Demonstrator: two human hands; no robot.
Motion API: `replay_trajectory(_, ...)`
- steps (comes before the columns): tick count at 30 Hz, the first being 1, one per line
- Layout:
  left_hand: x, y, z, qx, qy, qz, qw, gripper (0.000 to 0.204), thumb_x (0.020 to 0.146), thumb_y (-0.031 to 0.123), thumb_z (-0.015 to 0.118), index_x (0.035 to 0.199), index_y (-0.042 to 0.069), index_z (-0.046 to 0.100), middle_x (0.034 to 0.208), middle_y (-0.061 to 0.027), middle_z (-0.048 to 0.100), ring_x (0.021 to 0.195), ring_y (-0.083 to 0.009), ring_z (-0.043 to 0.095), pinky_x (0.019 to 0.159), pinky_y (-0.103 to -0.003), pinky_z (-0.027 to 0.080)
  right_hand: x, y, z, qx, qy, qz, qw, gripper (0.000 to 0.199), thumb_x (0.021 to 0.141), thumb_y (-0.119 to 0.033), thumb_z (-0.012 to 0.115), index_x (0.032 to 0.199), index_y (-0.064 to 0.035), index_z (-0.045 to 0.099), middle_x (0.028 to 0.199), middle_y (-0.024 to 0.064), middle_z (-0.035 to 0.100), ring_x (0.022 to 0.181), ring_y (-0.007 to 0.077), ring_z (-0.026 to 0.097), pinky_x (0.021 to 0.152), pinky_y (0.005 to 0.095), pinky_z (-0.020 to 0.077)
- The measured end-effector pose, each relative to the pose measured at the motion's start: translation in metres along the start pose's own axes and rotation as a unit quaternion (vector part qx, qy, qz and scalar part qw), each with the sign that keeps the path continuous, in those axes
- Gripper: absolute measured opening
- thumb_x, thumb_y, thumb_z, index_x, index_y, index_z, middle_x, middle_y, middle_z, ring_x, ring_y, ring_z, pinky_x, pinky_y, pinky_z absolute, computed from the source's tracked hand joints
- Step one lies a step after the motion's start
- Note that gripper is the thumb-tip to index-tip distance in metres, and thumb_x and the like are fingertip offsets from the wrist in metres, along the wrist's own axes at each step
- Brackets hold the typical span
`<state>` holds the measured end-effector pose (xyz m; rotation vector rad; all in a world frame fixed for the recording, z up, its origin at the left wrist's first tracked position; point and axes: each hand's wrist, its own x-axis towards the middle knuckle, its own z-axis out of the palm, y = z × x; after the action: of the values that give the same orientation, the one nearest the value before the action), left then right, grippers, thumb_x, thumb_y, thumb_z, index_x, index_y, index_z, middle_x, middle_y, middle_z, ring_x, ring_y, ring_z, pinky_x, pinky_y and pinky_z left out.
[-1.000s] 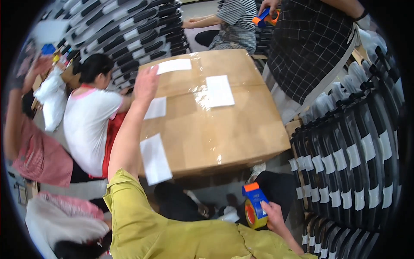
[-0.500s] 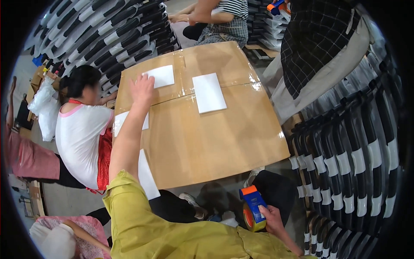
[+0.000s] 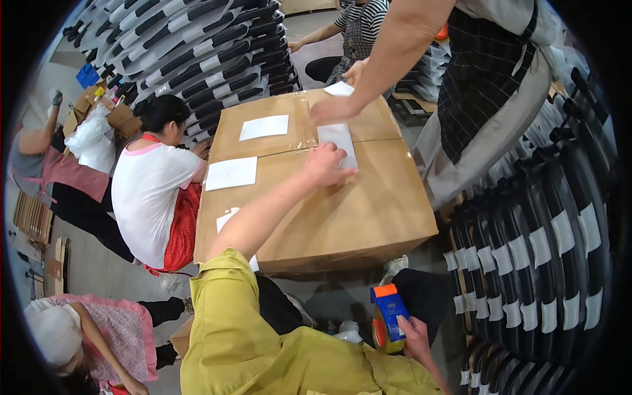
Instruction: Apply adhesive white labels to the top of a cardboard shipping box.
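The left hand (image 3: 326,164) lay flat on top of the big brown carton (image 3: 329,210), its fingers (image 3: 342,172) spread and pressing a white label (image 3: 340,141) near the taped centre seam, gripping nothing. The right hand (image 3: 415,332) hung low beside the carton's near wall, fingers curled tight around a blue and orange tape dispenser (image 3: 387,317). A co-worker's hand (image 3: 332,108) pressed the same label from the far side. Two more white labels (image 3: 232,172) sat further left on the carton top
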<state>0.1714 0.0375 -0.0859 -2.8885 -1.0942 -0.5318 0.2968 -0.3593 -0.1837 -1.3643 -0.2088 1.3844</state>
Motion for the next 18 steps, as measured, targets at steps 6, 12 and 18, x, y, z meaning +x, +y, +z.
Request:
replay_trajectory(6,-0.064,0.053,-0.001,-0.082,-0.064,0.054,0.993,0.041,0.067,0.037,0.065,0.095,0.008,0.056,0.093,-0.0124,0.049,0.092,-0.0281,0.046,0.078,-0.038,0.039,-0.028,-0.026,0.001,-0.121,-0.046,-0.104,0.986,0.022,0.078,-0.015,0.053,0.092,0.0021,0.054,0.081,0.0043,0.059,0.069,0.0074,0.053,0.064,0.0215,0.043)
replay_trajectory(12,-0.115,0.09,-0.027,-0.1,-0.057,0.087,0.989,0.034,0.072,0.028,0.062,0.097,0.006,0.054,0.092,-0.0132,0.05,0.086,-0.0289,0.049,0.073,-0.037,0.042,-0.054,-0.037,-0.004,-0.08,-0.131,-0.191,0.97,0.028,0.072,-0.012,0.061,0.094,0.0044,0.053,0.084,0.0054,0.06,0.072,0.0071,0.054,0.066,0.0212,0.0435)
replay_trajectory(18,-0.151,0.142,-0.069,-0.725,-0.388,-0.201,0.533,0.029,0.082,0.031,0.056,0.094,0.004,0.057,0.078,0.0,0.055,0.067,-0.0066,0.05,0.059,-0.02,0.042,-0.066,-0.039,-0.006,-0.162,-0.196,-0.318,0.913,0.041,0.065,-0.016,0.072,0.094,0.0061,0.053,0.079,0.0071,0.061,0.066,0.009,0.056,0.061,0.0225,0.0451)
